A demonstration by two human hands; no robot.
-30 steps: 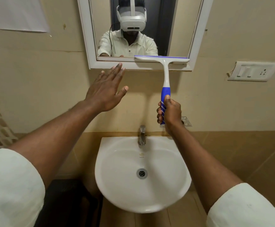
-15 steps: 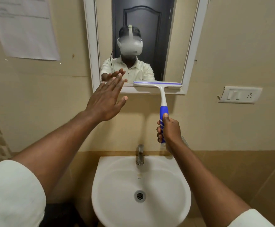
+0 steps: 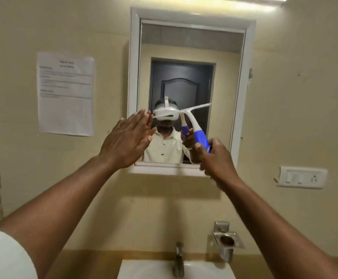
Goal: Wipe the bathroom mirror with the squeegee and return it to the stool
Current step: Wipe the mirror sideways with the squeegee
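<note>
Hanging on beige wall (image 3: 284,97): white-framed mirror (image 3: 190,47).

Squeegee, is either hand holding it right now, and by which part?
The right hand holds the squeegee by the lower end of its blue handle. The left hand is open, holding nothing.

The mirror (image 3: 190,57) hangs at twelve o'clock above the sink (image 3: 214,271); paper notice (image 3: 65,93) at nine, switch plate (image 3: 303,177) at three.
</note>
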